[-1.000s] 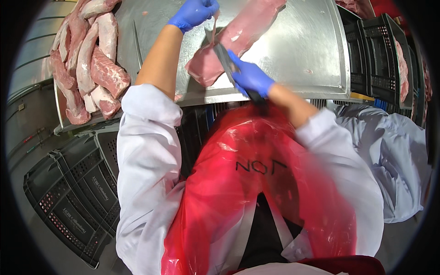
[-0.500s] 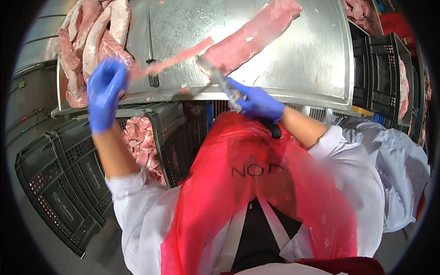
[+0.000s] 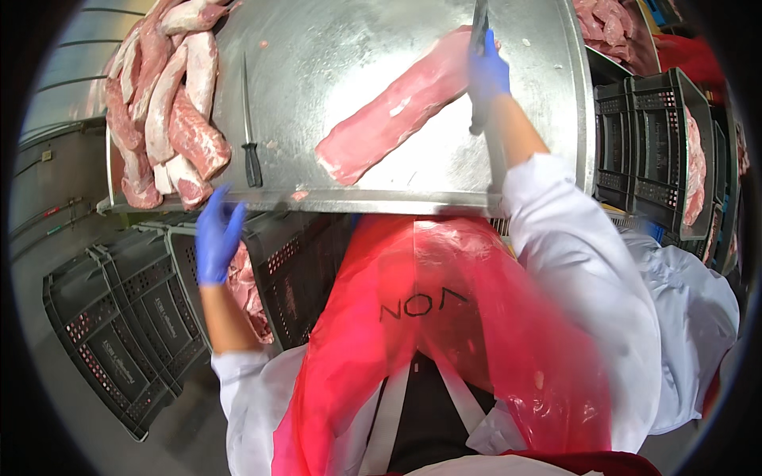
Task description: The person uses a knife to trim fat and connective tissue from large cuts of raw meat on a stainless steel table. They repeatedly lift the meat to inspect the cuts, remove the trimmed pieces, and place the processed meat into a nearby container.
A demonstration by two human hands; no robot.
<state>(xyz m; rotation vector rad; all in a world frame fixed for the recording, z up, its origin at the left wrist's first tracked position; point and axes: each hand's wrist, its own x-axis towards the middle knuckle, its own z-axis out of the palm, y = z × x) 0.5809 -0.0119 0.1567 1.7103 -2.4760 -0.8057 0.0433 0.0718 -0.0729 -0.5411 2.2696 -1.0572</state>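
A long pink loin of meat (image 3: 389,115) lies slantwise on the metal table (image 3: 317,47). At its far right end my blue-gloved right hand (image 3: 488,75) is closed round a knife (image 3: 480,20), the blade pointing away from me. Motion blurs that hand, and whether it touches the meat I cannot tell. My left hand (image 3: 219,242), also gloved in blue, holds nothing; its fingers are apart. It hovers just off the table's front edge, over a dark crate of meat trimmings (image 3: 248,293).
Several meat pieces (image 3: 178,119) are heaped at the table's left side. Beside them rests a sharpening steel (image 3: 248,119) with a black handle. Dark perforated crates (image 3: 135,317) stand at lower left, more crates (image 3: 647,143) at right. Another person's white sleeve (image 3: 683,317) shows at right.
The thin strip of meat has left my left hand, which moved lower over the crate and opened. My right hand has carried the knife from the loin's near end to its far end.
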